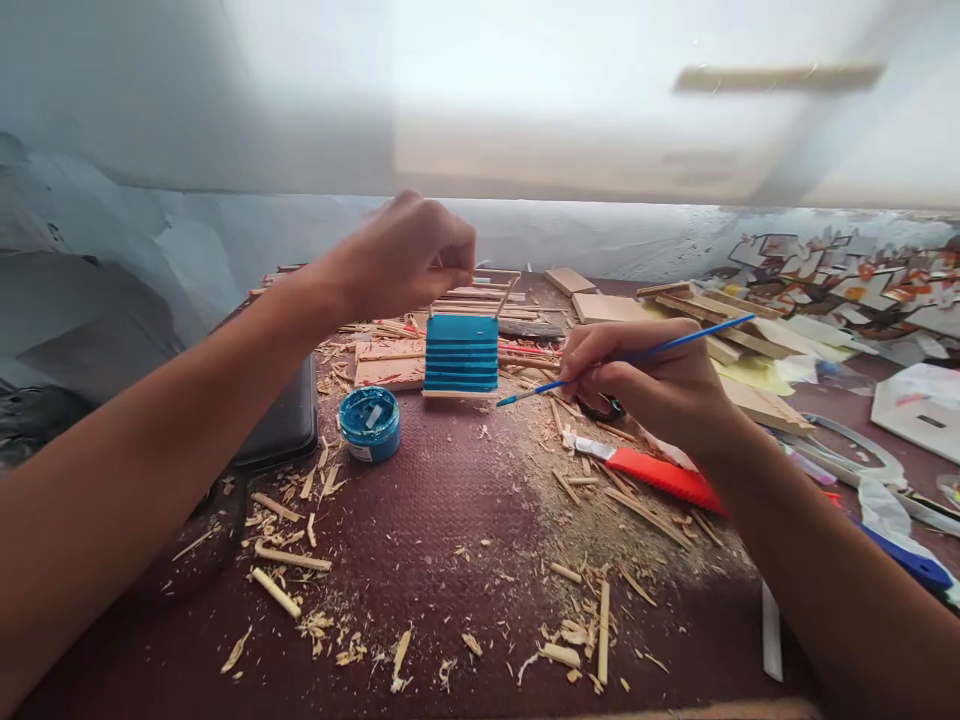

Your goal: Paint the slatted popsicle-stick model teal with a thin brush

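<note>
My right hand (645,375) grips a thin blue paintbrush (679,342), its teal-tinted tip beside the lower right corner of a small slatted wooden piece (461,355). The slats are painted teal; thin bare sticks extend above them and a bare strip runs along the bottom. Closed at the top of that piece, my left hand (424,250) pinches one of its upper sticks, though the fingertips are partly hidden. An open jar of teal paint (369,425) stands on the table to the left of the slats.
A red utility knife (664,478) lies below my right hand. Wood boards (611,308) and sticks are piled behind. Shavings and offcuts (292,558) litter the maroon tabletop (442,530). A dark box-like object (281,415) sits left; scissors (930,510) lie right.
</note>
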Motion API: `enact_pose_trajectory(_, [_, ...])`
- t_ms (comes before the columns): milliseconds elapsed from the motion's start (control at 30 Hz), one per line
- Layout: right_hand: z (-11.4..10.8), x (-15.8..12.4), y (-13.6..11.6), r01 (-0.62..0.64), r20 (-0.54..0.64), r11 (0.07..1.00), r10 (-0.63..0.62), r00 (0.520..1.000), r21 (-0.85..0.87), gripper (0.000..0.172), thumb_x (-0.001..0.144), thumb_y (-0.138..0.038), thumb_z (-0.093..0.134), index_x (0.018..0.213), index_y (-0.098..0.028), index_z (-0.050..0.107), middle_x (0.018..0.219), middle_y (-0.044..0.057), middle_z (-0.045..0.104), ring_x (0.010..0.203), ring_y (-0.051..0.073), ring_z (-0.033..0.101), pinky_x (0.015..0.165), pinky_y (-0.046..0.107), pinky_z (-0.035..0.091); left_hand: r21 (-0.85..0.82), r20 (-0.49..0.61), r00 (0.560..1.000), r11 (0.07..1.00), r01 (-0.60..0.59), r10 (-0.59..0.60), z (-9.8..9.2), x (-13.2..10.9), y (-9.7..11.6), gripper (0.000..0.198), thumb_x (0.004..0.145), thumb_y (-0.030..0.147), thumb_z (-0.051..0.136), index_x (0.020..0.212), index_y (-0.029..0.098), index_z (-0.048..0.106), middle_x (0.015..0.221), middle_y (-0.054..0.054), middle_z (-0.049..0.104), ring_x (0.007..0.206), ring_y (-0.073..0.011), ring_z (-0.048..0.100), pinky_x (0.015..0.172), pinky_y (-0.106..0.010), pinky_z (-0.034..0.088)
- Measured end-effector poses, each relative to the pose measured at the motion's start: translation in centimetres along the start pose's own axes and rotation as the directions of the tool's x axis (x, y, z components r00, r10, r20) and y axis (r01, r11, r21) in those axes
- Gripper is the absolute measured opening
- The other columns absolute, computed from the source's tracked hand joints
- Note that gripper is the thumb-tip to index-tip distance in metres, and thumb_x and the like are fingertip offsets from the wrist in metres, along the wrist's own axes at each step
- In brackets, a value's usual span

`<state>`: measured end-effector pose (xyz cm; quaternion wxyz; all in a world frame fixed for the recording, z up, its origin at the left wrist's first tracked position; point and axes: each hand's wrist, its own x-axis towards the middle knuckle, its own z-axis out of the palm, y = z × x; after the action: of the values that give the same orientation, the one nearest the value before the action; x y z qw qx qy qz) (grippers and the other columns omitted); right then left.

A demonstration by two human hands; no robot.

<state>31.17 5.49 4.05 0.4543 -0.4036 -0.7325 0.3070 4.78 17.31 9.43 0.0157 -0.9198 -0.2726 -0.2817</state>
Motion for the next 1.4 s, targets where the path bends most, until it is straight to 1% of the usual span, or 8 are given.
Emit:
enact_pose_trajectory(100, [0.2, 0.2, 0.2, 0.035, -0.040, 0.997, -0.038, 0.998, -0.073, 0.013, 0.077, -0.016, 0.067, 0.076, -0.022, 0.079, 0.062, 0.000, 0.067, 0.050, 0.011, 0.050, 0.046, 0.030, 0.034, 0.111, -0.032, 0.999, 0.993, 0.042, -0.039, 0.2, 0.0, 0.5, 0.021, 0.092, 0.028, 0.064, 0.096, 0.016, 0.082, 0.080, -0.009, 0.074, 0.073, -0.0196, 0.062, 0.071, -0.036, 0.040])
enact_pose_trajectory(267, [0.5, 0.6, -0.1, 0.109, -0.018, 0.945, -0.121, 0.993, -0.308, 0.017, 0.076, -0.012, 0.064, 0.072, -0.022, 0.077, 0.069, 0.002, 0.074, 0.062, 0.014, 0.061, 0.056, 0.032, 0.044, 0.359, 0.053, 0.998, 0.933, 0.006, -0.027, 0.0, -0.1, 2.1, 0.033, 0.102, 0.029, 0.050, 0.105, 0.020, 0.081, 0.079, -0.009, 0.069, 0.072, -0.0213, 0.056, 0.069, -0.037, 0.032])
enact_pose_trajectory(467, [0.7, 0.5, 0.4, 0.177, 0.105, 0.929, -0.151, 0.983, -0.324, 0.017, 0.082, -0.013, 0.062, 0.073, -0.020, 0.075, 0.069, 0.002, 0.074, 0.065, 0.014, 0.063, 0.060, 0.032, 0.047, 0.450, 0.088, 0.996, 0.892, -0.045, 0.005, 0.1, 0.0, 3.2, 0.027, 0.097, 0.019, 0.050, 0.089, 0.017, 0.075, 0.067, -0.006, 0.056, 0.065, -0.0195, 0.054, 0.067, -0.036, 0.031])
enact_pose_trajectory(600, [1.0, 0.4, 1.1, 0.197, 0.158, 0.907, -0.147, 0.976, -0.372, 0.017, 0.085, -0.013, 0.062, 0.080, -0.019, 0.077, 0.073, 0.002, 0.076, 0.067, 0.013, 0.063, 0.062, 0.030, 0.048, 0.384, 0.105, 0.994, 0.923, -0.039, -0.001, -0.5, 0.0, 4.1, 0.024, 0.093, 0.019, 0.053, 0.080, 0.016, 0.074, 0.060, -0.002, 0.044, 0.065, -0.0186, 0.052, 0.070, -0.037, 0.034])
enact_pose_trajectory(867, [1.2, 0.4, 2.0, 0.396, 0.258, 0.836, -0.316, 0.913, -0.380, 0.016, 0.093, -0.014, 0.064, 0.082, -0.018, 0.076, 0.072, 0.001, 0.071, 0.063, 0.011, 0.059, 0.061, 0.028, 0.047, 0.129, 0.225, 0.972, 0.987, -0.099, 0.068, -3.1, -0.7, 4.4, 0.016, 0.086, 0.022, 0.065, 0.078, 0.015, 0.077, 0.069, 0.000, 0.066, 0.064, -0.0121, 0.052, 0.067, -0.031, 0.033])
enact_pose_trajectory(1000, [1.2, 0.4, 1.8, 0.394, 0.276, 0.839, -0.304, 0.912, -0.377, 0.017, 0.092, -0.012, 0.063, 0.081, -0.017, 0.074, 0.067, 0.000, 0.069, 0.059, 0.009, 0.056, 0.057, 0.027, 0.044, 0.008, 0.271, 0.957, 0.994, -0.107, 0.100, -3.9, -0.9, 4.8, 0.019, 0.090, 0.021, 0.066, 0.079, 0.012, 0.078, 0.070, -0.003, 0.069, 0.066, -0.0121, 0.053, 0.066, -0.031, 0.034])
enact_pose_trajectory(1200, [1.3, 0.3, 1.9, 0.362, 0.244, 0.854, -0.286, 0.927, -0.375, 0.016, 0.092, -0.012, 0.063, 0.083, -0.016, 0.076, 0.070, 0.001, 0.074, 0.061, 0.009, 0.059, 0.059, 0.025, 0.048, 0.003, 0.286, 0.953, 0.995, -0.099, 0.094, -4.0, -0.9, 5.2, 0.019, 0.091, 0.020, 0.065, 0.081, 0.011, 0.078, 0.067, -0.001, 0.066, 0.062, -0.0099, 0.049, 0.064, -0.030, 0.032])
enact_pose_trajectory(1400, [0.9, 0.4, 2.2, 0.358, 0.251, 0.831, -0.272, 0.929, -0.426, 0.016, 0.092, -0.014, 0.064, 0.080, -0.016, 0.075, 0.066, 0.001, 0.070, 0.059, 0.010, 0.056, 0.058, 0.027, 0.045, -0.004, 0.244, 0.963, 0.993, -0.118, 0.115, -3.5, -0.7, 4.3, 0.021, 0.087, 0.031, 0.068, 0.075, 0.016, 0.078, 0.062, 0.003, 0.061, 0.060, -0.0093, 0.052, 0.061, -0.028, 0.032])
